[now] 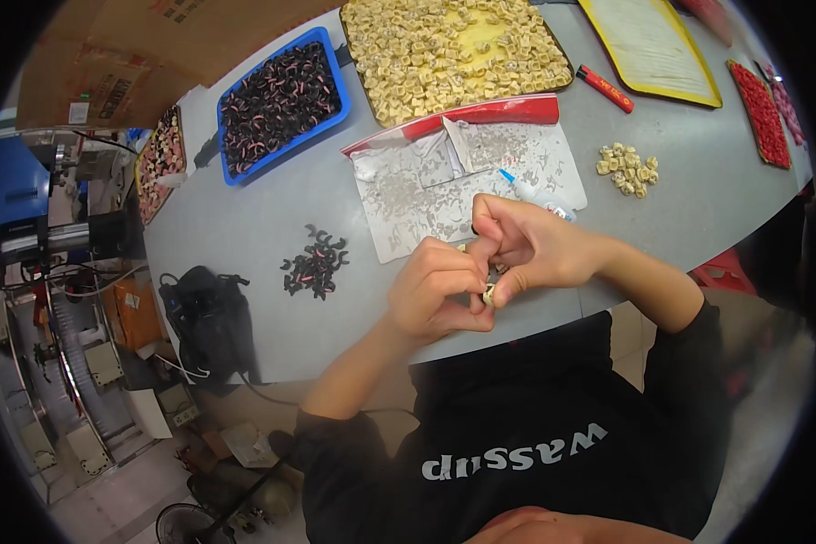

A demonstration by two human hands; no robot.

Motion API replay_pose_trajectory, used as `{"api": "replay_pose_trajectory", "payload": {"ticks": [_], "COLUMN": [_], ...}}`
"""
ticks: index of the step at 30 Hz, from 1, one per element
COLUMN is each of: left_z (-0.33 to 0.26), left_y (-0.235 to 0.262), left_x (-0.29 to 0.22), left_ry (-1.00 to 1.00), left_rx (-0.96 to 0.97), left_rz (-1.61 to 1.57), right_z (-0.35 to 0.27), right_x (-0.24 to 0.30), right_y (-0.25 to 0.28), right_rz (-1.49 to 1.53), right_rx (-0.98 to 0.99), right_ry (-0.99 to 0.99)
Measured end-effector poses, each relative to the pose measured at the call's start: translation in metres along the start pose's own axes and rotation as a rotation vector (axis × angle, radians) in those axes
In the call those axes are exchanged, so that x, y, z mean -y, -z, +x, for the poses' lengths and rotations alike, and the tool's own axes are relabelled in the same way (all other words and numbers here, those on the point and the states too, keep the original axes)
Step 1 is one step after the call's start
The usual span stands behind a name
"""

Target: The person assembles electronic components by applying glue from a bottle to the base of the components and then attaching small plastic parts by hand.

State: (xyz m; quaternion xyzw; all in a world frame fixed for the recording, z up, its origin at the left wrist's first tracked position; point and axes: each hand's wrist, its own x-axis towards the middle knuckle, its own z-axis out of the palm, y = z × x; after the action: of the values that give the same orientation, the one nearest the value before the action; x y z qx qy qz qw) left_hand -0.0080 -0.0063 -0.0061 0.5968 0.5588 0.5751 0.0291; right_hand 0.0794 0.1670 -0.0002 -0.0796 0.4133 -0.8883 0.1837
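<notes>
L hand (440,288) + R hand (553,249): both pinching 1 cream pc (490,294) betw. fingertips, near table (272,218) edge, prob. mid-work. Apparently left: cream pile (627,170), black pile (315,263). Qty done: can't tell.

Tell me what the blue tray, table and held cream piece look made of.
Blue tray: likely plastic, satiny, given its uniform colour and smooth rim. Table: smooth, faintly shiny grey, perhaps metal or laminate. Cream piece: perhaps plastic or resin from its pale look; mostly hidden, so finish unclear.
</notes>
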Motion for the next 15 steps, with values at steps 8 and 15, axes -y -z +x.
{"api": "replay_pose_trajectory", "payload": {"ticks": [8, 15], "left_z": [0.0021, 0.0033], "left_y": [-0.0023, -0.0015], "left_x": [-0.0027, -0.0034], "left_ry": [0.023, 0.004], "left_rx": [-0.011, 0.006], "left_rz": [-0.008, -0.018], "right_z": [-0.0015, -0.0025], "right_x": [0.0029, 0.0001], "right_y": [-0.0026, -0.0011], "right_rz": [0.003, -0.033], "right_rx": [-0.01, -0.02], "right_ry": [0.014, 0.012]}}
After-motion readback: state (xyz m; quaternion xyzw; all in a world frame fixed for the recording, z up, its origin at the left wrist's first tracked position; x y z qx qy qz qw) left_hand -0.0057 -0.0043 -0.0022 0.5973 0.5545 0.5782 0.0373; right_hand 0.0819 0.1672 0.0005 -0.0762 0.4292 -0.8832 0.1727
